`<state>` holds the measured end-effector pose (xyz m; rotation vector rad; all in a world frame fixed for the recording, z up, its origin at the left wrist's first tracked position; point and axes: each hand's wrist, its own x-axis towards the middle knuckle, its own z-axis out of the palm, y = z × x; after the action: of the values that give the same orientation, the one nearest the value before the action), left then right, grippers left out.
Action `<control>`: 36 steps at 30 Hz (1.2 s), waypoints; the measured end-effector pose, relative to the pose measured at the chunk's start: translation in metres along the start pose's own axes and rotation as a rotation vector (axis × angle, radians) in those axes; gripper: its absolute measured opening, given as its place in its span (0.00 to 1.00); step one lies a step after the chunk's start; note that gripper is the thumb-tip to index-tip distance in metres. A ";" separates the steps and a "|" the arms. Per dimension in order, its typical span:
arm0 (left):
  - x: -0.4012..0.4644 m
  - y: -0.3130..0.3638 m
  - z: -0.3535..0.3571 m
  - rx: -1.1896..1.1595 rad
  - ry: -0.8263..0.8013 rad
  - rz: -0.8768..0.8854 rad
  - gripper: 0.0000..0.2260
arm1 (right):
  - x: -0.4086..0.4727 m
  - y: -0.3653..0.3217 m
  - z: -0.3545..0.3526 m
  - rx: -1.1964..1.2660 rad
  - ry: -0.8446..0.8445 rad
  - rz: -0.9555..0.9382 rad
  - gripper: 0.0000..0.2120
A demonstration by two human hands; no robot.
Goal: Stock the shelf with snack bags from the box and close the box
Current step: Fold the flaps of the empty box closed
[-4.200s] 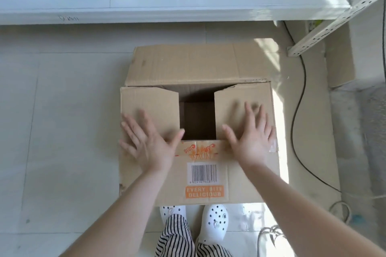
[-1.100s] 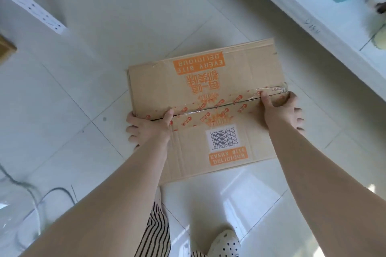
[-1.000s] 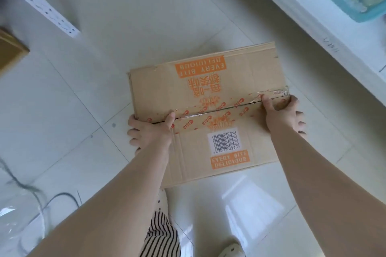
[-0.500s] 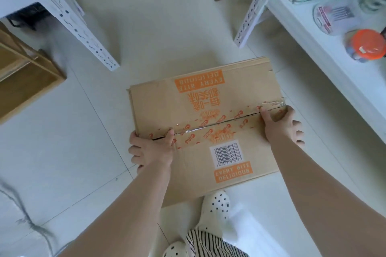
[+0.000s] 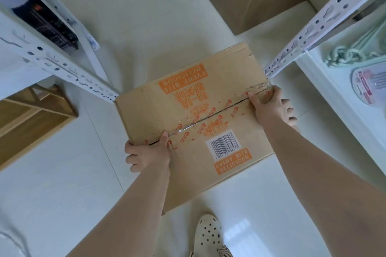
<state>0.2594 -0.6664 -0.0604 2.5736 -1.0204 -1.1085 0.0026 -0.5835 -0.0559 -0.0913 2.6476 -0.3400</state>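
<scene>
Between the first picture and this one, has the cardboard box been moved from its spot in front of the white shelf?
Yes. The cardboard box, gripped by the left hand and right hand, is now closed and has left the bottle shelf, near a white shelf post.

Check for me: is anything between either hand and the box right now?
Nothing visible. The left hand grips the box at its left edge and the right hand grips its right edge, each thumb lying on top near the closed flap seam.

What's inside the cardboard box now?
You can't see inside. The cardboard box has its top flaps folded shut, so they cover whatever is in there. The left hand and right hand grip its two ends.
</scene>
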 end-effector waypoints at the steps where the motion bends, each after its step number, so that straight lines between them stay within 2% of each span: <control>1: 0.001 0.007 0.005 0.006 0.014 0.000 0.46 | 0.006 -0.009 -0.001 -0.008 0.004 -0.010 0.37; 4: 0.002 0.021 0.014 0.011 0.041 0.011 0.46 | 0.018 -0.031 -0.007 0.016 0.027 -0.049 0.37; 7: 0.001 0.027 0.019 -0.021 0.026 -0.023 0.47 | 0.010 -0.034 -0.008 0.127 0.153 -0.095 0.42; 9: -0.002 0.031 0.018 -0.036 -0.006 -0.053 0.47 | -0.014 -0.025 -0.007 0.204 0.269 0.004 0.49; 12: -0.006 0.035 -0.001 0.089 -0.093 -0.031 0.53 | -0.075 -0.006 0.005 0.367 0.283 0.333 0.56; 13: -0.004 0.038 -0.011 0.223 -0.074 0.064 0.55 | -0.098 0.000 0.016 0.419 0.251 0.447 0.57; 14: 0.001 0.042 -0.022 0.383 -0.062 0.248 0.58 | -0.121 0.001 0.027 0.479 0.194 0.544 0.57; 16: 0.020 0.051 -0.044 0.705 -0.119 0.822 0.59 | -0.165 -0.004 0.055 0.675 0.057 0.622 0.54; 18: 0.047 0.071 -0.048 0.933 -0.177 1.356 0.58 | -0.193 -0.016 0.076 0.892 0.022 0.588 0.50; 19: 0.060 0.083 -0.045 1.043 -0.205 1.516 0.57 | -0.198 -0.023 0.080 0.957 0.048 0.573 0.48; 21: 0.076 0.106 -0.036 1.240 -0.277 1.668 0.56 | -0.194 -0.028 0.084 1.018 0.112 0.525 0.46; 23: 0.083 0.114 -0.026 1.307 -0.353 1.699 0.54 | -0.185 -0.026 0.088 1.036 0.144 0.470 0.46; 25: 0.087 0.113 -0.018 1.255 -0.387 1.701 0.52 | -0.178 -0.025 0.090 1.006 0.160 0.432 0.47; 35: 0.107 0.099 -0.007 1.168 -0.392 1.759 0.49 | -0.179 -0.016 0.113 0.863 0.257 0.327 0.47; 36: 0.104 0.101 -0.007 1.192 -0.407 1.723 0.50 | -0.179 -0.014 0.116 0.857 0.274 0.308 0.47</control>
<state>0.2624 -0.8112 -0.0763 0.5367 -3.4388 -0.3529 0.2156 -0.6015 -0.0734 0.6623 2.4700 -1.4019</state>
